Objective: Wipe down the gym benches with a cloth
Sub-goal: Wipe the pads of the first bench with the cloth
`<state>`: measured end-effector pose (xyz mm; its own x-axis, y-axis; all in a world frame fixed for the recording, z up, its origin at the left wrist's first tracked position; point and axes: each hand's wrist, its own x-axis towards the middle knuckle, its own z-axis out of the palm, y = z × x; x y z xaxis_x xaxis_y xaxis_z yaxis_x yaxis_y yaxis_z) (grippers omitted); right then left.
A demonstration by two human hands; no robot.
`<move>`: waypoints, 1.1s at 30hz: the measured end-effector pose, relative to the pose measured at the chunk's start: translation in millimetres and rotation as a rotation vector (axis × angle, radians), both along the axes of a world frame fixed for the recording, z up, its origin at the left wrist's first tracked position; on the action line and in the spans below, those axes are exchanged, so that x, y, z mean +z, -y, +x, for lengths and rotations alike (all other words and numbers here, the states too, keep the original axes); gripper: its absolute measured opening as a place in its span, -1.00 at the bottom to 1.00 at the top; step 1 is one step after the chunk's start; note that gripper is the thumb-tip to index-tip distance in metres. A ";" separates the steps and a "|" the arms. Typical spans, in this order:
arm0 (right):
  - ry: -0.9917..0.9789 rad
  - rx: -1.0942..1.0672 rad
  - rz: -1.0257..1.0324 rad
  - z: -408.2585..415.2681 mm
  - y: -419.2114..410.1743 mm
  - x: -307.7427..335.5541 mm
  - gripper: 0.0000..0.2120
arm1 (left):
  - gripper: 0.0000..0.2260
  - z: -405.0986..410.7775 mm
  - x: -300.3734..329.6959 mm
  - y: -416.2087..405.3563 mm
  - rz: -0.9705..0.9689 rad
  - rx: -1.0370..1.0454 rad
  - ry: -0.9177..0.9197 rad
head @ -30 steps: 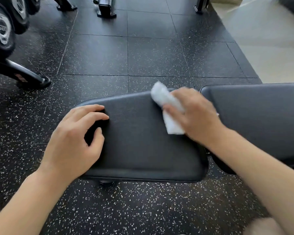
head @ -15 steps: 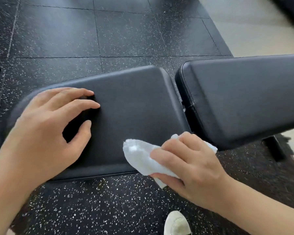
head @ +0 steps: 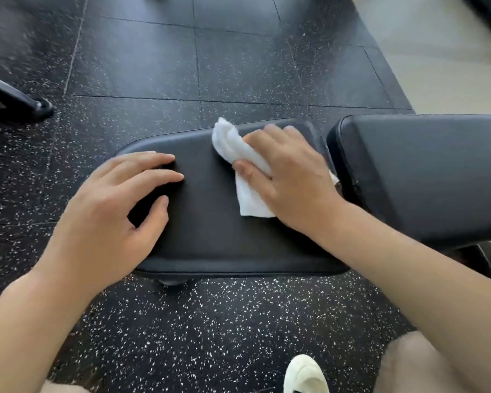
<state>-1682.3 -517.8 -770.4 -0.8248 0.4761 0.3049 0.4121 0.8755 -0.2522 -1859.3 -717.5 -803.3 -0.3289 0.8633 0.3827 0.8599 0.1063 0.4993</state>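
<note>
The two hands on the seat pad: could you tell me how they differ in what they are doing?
The right hand presses a white cloth against the seat pad; the left hand holds nothing. The right lies beside the back pad, the left at the pad's opposite end. Both rest on the same pad.

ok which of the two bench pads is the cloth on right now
The seat pad, the left one with the rounded end. The right hand presses the white cloth on it, the left hand rests there too; the backrest pad is untouched.
</note>
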 end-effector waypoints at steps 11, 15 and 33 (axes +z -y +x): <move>0.046 0.357 0.116 -15.9 33.7 -1.7 -0.64 | -0.62 -18.6 -2.1 39.1 -0.075 0.174 0.127; 0.006 -0.181 -0.020 -14.4 -69.4 3.3 -0.66 | -0.63 -14.0 0.4 30.8 -0.067 0.191 0.159; -0.051 -0.140 0.046 -15.2 -78.0 1.1 -0.75 | -0.65 -10.4 0.9 19.7 -0.038 0.217 0.203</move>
